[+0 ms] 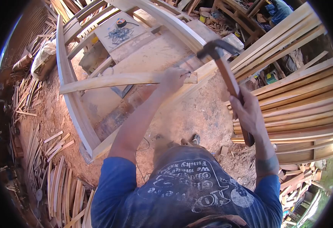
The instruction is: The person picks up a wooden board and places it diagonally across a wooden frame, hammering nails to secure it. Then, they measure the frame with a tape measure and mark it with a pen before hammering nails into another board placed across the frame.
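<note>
My right hand [249, 110] is wrapped round the wooden handle of a hammer [226, 70], whose dark head is raised above the frame's corner. My left hand [173, 80] rests at the right end of a curved wooden strip [117, 80], its fingers pinched together near the joint; a small dark thing, perhaps a nail, shows at the fingertips. The strip lies across a large wooden frame [72, 91], its left end over the frame's left side. Nails [121, 35] lie scattered on a board inside the frame, beside a tape measure [121, 22].
Long planks [296, 110] are stacked at the right. Thin offcuts [62, 190] lie in piles at the lower left. Sawdust covers the floor [197, 108] around my feet. A white sack [44, 60] stands left of the frame. A cord [139, 159] runs by my left arm.
</note>
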The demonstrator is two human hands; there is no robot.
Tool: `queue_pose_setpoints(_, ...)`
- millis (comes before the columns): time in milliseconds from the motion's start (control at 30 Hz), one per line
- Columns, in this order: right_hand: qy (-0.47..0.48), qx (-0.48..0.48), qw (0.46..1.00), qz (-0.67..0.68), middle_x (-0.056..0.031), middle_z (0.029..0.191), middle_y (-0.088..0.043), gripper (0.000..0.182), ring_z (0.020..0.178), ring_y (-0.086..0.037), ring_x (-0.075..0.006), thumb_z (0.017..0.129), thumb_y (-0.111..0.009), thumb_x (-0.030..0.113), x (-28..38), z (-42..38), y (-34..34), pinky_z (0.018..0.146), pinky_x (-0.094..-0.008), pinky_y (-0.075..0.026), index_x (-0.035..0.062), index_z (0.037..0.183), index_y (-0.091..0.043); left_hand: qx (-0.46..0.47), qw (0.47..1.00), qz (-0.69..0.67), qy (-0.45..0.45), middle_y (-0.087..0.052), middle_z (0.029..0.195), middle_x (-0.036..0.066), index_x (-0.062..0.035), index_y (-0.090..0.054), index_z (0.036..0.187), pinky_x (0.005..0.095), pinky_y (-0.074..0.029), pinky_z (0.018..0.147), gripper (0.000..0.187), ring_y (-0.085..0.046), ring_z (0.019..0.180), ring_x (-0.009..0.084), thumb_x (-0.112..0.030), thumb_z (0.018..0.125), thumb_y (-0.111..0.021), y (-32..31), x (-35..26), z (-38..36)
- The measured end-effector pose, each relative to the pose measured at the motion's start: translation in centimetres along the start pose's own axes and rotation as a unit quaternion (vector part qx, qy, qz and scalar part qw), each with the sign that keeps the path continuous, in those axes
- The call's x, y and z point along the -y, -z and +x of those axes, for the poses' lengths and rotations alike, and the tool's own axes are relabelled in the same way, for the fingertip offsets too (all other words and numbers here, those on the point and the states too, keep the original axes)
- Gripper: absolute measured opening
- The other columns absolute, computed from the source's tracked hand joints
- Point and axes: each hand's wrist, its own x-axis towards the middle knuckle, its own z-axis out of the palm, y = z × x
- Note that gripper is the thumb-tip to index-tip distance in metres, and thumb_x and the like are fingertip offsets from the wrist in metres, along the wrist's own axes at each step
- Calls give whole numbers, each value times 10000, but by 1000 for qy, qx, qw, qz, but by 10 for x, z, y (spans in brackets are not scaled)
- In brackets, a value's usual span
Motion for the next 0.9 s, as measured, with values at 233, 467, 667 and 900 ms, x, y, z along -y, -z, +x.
queue_pose_setpoints(233,82,-50,985,-145,-254,711,-580,238,684,-584,-448,986,-547,219,4,16,-22,623,-487,-446,-10,1027,-497,4,999,-24,21,-707,890,162,-57,-743,963,380,-526,755,163,-686,829,317,-169,870,-669,1,-4,0)
queue_pose_setpoints(467,-27,2,988,-152,-193,726,-605,304,667,-609,-293,989,-548,267,37,30,21,634,-430,-460,-37,973,-558,-13,997,29,-74,-711,865,140,-65,-754,970,377,-533,710,178,-679,728,302,-169,892,-632,-6,16,-1)
queue_pose_setpoints(667,217,-183,946,154,-21,694,-534,241,488,-466,-61,1048,-472,213,96,26,59,425,-189,-369,1,1150,-528,-169,848,-435,251,-603,699,48,-18,-652,899,276,-422,507,193,-540,582,123,-112,983,-507,-1,37,13)
queue_pose_setpoints(900,40,26,980,-193,-64,694,-576,286,561,-535,-176,1010,-521,263,-17,37,-18,534,-345,-431,-16,1047,-570,-191,859,-405,249,-527,670,8,-29,-589,906,254,-361,453,169,-449,524,76,-106,1002,-473,-3,25,7)
